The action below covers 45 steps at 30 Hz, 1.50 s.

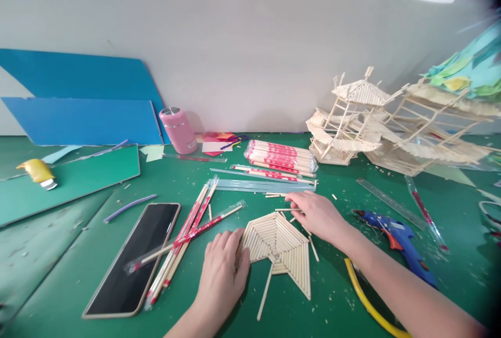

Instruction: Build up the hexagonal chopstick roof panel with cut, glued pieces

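A fan-like panel of glued wooden sticks (pixel 270 239) lies flat on the green table, with one longer stick (pixel 265 293) jutting from its centre toward me. My left hand (pixel 223 267) is at the panel's left edge, its corner between thumb and curled fingers. Just beyond the panel, my right hand (pixel 315 213) has its fingers bent together over a short wooden stick (pixel 284 209). More short sticks (pixel 313 248) lie below and around those fingertips, partly hidden by the hand.
Wrapped chopsticks (pixel 188 244) lie across a phone (pixel 133 260) on the left. A glue gun (pixel 399 239) and a yellow curved strip (pixel 368 301) are by my right forearm. Behind stand a chopstick bundle (pixel 279 156), a pink flask (pixel 179 132) and a stick-built pavilion model (pixel 348 124).
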Tool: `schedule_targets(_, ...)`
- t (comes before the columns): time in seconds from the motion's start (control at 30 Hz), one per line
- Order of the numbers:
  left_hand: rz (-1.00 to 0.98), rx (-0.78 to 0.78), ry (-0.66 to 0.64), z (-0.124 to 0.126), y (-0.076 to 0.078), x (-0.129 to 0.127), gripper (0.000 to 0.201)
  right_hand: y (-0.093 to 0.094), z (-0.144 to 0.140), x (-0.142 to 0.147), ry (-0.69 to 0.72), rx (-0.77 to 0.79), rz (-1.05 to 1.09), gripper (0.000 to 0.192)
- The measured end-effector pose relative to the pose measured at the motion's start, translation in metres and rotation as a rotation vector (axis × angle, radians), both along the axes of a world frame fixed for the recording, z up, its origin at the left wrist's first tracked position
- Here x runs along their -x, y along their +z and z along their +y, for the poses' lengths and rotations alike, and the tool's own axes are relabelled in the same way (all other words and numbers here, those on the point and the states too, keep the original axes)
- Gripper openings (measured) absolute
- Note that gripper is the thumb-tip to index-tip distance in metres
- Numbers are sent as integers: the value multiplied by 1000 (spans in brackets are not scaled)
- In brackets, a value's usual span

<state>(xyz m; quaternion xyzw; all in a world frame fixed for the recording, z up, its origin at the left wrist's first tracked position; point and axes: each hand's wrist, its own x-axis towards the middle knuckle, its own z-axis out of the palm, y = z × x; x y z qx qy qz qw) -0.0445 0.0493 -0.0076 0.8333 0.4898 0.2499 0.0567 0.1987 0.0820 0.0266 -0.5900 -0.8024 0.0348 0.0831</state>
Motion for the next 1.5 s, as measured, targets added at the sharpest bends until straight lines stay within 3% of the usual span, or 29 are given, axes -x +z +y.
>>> schedule_targets(0.27, 41, 6, -15, -8, -1, -1, 24, 3, 17, 11, -9, 160, -210, 25)
schedule_targets(0.5, 19, 16, -62, -12, 2, -3, 23, 5, 24, 11, -45, 226, -253, 27)
schedule_targets(0.7, -14, -6, -112, -17, 2, -4, 24, 5, 23, 3, -21, 165, -132, 24)
schedule_targets(0.87, -78, -46, -120, -16, 0, -5, 24, 31, 21, -10, -47, -11, 99, 18)
schedule_targets(1.0, -115, -95, -102, -15, 10, -2, 22, 48, -3, -4, -34, -93, 274, 27)
schedule_targets(1.1, -185, -194, -153, -20, 22, -1, 26, 49, -36, 15, 59, 3, 338, 24)
schedule_targets(1.23, -175, -241, -254, -35, 29, -8, 25, 39, -81, 43, 168, 141, 390, 19)
schedule_targets(1.37, -154, -154, -523, -46, 21, -11, 27, 22, -110, 52, 95, 126, 516, 18)
schedule_targets(1.5, -117, -103, -574, -50, 15, -5, 23, 7, -124, 47, 49, 135, 699, 7)
